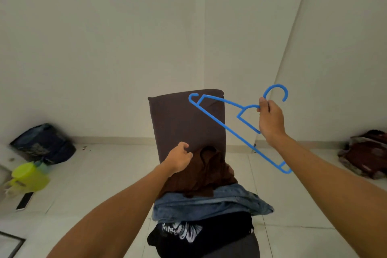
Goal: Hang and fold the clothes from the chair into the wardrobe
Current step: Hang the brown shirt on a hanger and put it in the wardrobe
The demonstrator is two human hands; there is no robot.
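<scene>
Nearest, at six o'clock, a chair (249, 245) carries a stack of clothes: a black garment with a white print (201, 234) lies at the bottom of the heap, a folded pair of blue jeans (209, 203) rests on top of it, and a brown ribbed top (209, 174) lies crumpled uppermost, leaning against the chair's dark brown covered backrest (184, 119). The left hand (180, 159) reaches in from seven o'clock and its fingers curl into the upper edge of the brown ribbed top, so that grip is clamped on the cloth. At two o'clock the right hand (270, 119) is raised clear of the pile and pinches the neck of a blue plastic hanger (226, 125) just below its hook; the hanger tilts, one shoulder end toward the backrest top and the other slanting down past the right forearm, touching nothing on the chair. Out on the white tiled floor (104, 174), at nine o'clock, sit a lime green plastic jug (29, 176) and a flat phone-like slab (24, 201) close by it. Behind the jug a dark blue bag (44, 144) slumps against the wall; what it holds cannot be told. Far over at three o'clock a heap of dark red and grey cloth (366, 153) lies on the floor beside the pale wall (125, 37).
</scene>
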